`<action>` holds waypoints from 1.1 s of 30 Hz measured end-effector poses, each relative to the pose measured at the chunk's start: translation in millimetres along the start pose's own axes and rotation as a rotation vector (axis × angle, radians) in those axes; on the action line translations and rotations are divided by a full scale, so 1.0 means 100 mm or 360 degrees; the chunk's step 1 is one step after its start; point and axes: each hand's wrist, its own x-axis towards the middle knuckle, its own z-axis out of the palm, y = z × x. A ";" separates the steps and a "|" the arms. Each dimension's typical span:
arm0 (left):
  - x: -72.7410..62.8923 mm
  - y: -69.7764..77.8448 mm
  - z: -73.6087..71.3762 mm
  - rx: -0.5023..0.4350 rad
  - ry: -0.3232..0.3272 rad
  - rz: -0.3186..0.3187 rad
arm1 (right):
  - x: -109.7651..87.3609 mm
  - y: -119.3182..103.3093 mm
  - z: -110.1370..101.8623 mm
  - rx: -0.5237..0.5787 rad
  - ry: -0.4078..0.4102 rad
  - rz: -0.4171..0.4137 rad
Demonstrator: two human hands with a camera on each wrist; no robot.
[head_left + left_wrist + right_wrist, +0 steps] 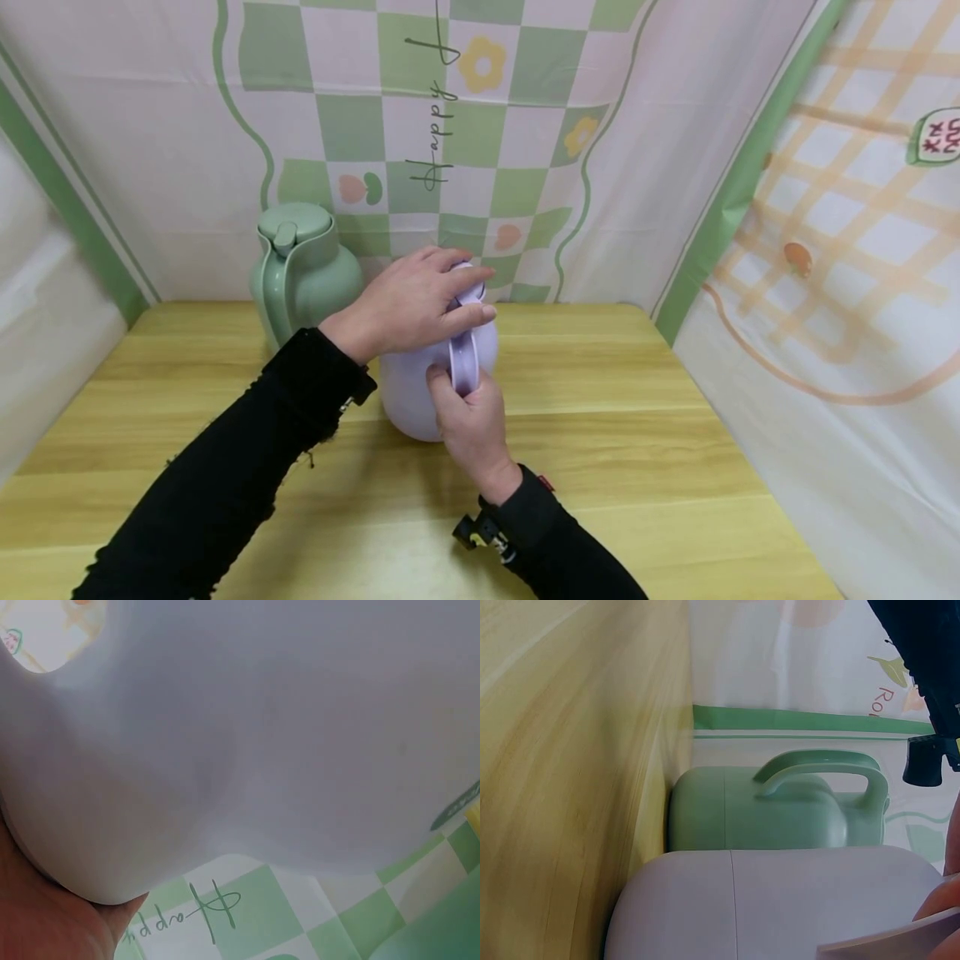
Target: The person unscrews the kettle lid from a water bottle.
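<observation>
A lavender vacuum jug [408, 396] stands on the wooden table, its handle [465, 367] toward me. My left hand [412, 304] lies over its top, fingers across the lid [471, 292] and thumb at the upper end of the handle. Much of the lid is hidden under that palm. Lower down, my right hand [476, 425] grips the handle, thumb on its left side. The left wrist view is mostly filled by the jug's pale body [262, 750], with the hand hugging its top at the lower left. In the right wrist view, fingers [939, 900] wrap the handle.
A green vacuum jug [318, 275] stands at the back left, behind my left forearm. The wooden table [600, 450] reaches back to a checked cloth [420, 125] hung as a wall. More printed cloth [840, 250] hangs along the right side.
</observation>
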 end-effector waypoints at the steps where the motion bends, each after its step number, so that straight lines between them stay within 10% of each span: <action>1: 0.00 0.00 0.00 0.0001 -0.0003 -0.0004 | 0.00 0.00 0.00 -0.0001 -0.0002 0.0003; 33: 0.15 -0.17 -0.02 -0.0001 -0.0135 0.0251 | -0.01 0.01 -0.02 0.0037 -0.0083 0.0056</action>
